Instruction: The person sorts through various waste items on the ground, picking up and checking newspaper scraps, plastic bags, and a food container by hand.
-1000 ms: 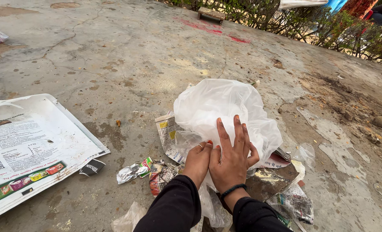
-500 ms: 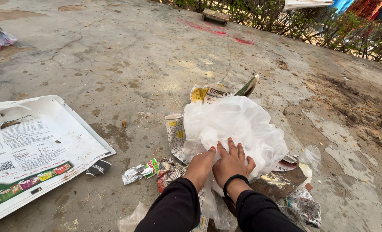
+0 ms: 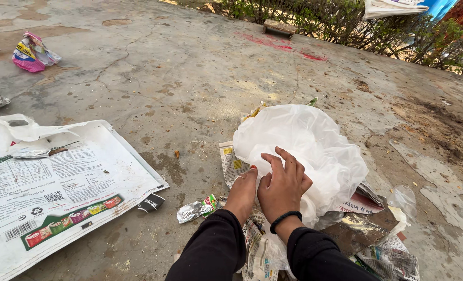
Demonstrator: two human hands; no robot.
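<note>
Closest to the camera, both black sleeves came in from the bottom edge, hands side by side on the near edge of a big translucent white plastic bag. The right hand, the one with a dark band on the wrist, had its fingers curled and half spread, digging into the film like it was gathering a fold. The left hand lay flatter, fingers together with the tips pushed into the plastic; couldn't tell whether it actually had hold of anything.

The bag sat puffed up on a mess of crumpled newspaper scraps and a rusty-looking flat piece, all on stained, cracked concrete ground. My read: it's featherlight, floppy and a bit slick, so bunching up a fistful of film near the edge is the way to take it, not pinching a single layer.

A crumpled foil wrapper lay just left of the hands. Further left, a large printed white sack lay flat. Way back, a pink snack packet, a small wooden block and scrubby bushes.
</note>
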